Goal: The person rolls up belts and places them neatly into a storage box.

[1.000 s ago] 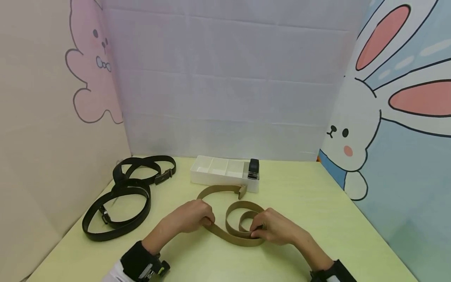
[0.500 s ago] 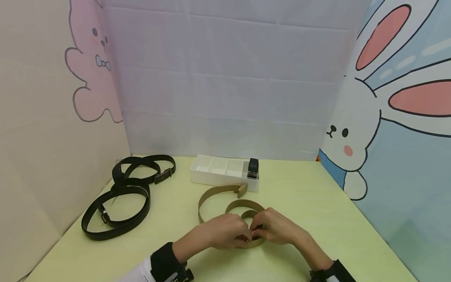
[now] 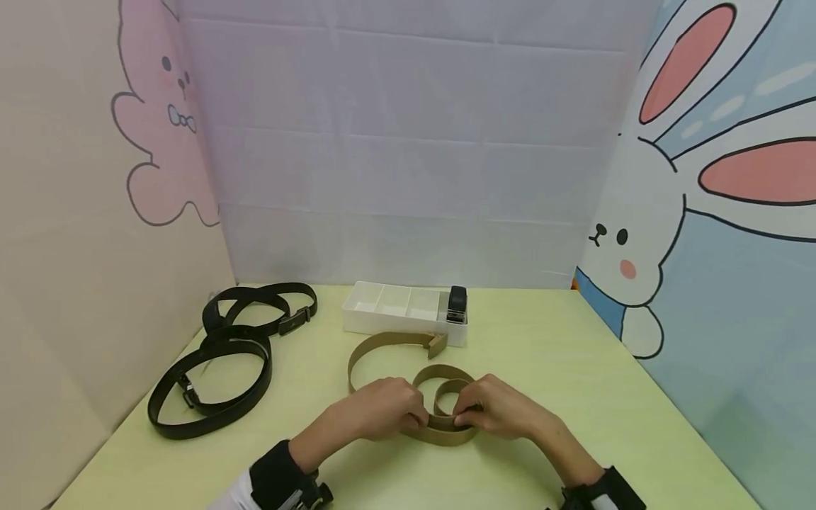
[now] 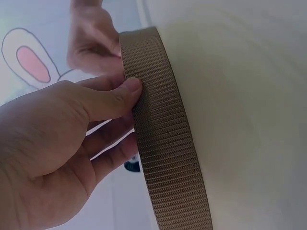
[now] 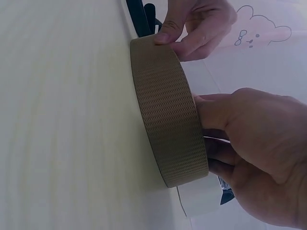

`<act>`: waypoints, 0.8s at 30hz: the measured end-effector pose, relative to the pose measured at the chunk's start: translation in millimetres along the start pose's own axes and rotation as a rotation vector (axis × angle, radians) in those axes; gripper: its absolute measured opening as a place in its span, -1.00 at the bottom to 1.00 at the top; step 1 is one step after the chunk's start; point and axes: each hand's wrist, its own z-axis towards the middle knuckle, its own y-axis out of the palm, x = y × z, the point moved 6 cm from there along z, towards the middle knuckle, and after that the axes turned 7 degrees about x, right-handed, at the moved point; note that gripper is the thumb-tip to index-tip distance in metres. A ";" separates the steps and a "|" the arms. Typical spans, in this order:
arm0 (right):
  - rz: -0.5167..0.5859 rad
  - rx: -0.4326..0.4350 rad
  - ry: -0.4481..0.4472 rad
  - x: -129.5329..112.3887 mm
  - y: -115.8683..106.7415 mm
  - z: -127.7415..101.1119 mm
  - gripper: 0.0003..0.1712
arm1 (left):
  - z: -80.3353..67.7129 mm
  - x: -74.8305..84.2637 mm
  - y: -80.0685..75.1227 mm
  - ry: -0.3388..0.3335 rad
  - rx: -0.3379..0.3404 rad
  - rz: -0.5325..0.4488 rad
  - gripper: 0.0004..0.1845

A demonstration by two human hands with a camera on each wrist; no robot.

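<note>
A tan webbing belt (image 3: 446, 437) stands on its edge on the table, partly wound in loose loops, its free end curving back toward the box. My left hand (image 3: 382, 411) pinches the outer strand left of the coil. In the left wrist view its thumb lies flat on the ribbed webbing (image 4: 165, 129), the other fingers behind. My right hand (image 3: 500, 411) holds the coil's near right side, thumb and fingertips at the inner loop. The outer strand hides those fingertips in the right wrist view, where the right hand (image 5: 268, 139) reaches in behind the belt (image 5: 165, 110).
Two black belts (image 3: 210, 423) lie looped at the left, one with its buckle (image 3: 295, 320) facing forward. Behind the tan belt is a white divided box (image 3: 401, 324) with a black rolled item (image 3: 457, 303) in its right compartment. Printed cloth walls (image 3: 408, 177) enclose the table.
My left hand slid right along the tan strand up to my right hand, then drew back left a little. The right hand stays at the coil.
</note>
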 end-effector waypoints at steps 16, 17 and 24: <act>-0.020 0.012 -0.026 0.7 0.9 2.0 -0.84 | -46.2 -56.0 -18.9 -0.078 0.053 -0.019 -0.70; -0.021 0.017 -0.030 0.8 1.3 2.1 -0.84 | -47.6 -58.9 -18.8 -0.080 0.060 -0.027 -0.69; -0.014 0.047 -0.048 -0.8 5.1 2.8 -0.87 | -50.2 -67.0 -15.4 -0.086 0.090 -0.133 -0.77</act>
